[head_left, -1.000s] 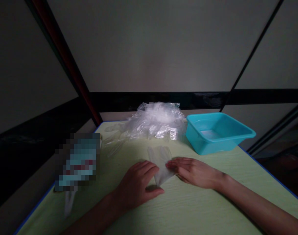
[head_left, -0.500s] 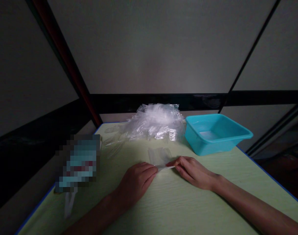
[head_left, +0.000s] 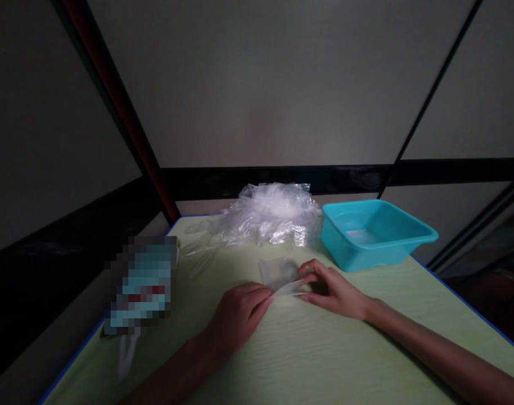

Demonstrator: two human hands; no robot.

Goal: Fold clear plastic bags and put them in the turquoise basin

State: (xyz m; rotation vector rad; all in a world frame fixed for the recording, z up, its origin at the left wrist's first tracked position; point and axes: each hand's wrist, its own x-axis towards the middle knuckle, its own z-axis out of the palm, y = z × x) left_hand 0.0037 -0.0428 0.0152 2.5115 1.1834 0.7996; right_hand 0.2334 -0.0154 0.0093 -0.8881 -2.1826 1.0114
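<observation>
A small folded piece of thin clear plastic lies on the table in front of me, with a loose flap along its near edge. My left hand has its fingers pressed together on the near left corner of this plastic. At the right end of the flap is my right hand, its thumb and fingers spread apart around the edge. Beyond both hands sits a crumpled heap of clear plastic; long finger-like ends stick out on its left side, like disposable gloves.
On the right stands a turquoise plastic basin with something pale at its bottom. A blurred-out packet lies at the left table edge, with a whitish strip hanging from it. Dark-banded panels rise behind the pale green table.
My right hand has loosened its pinch, and its fingers have spread apart. The plastic flap's near edge now lifts a little more. My left hand keeps its hold; the view has tilted slightly.
</observation>
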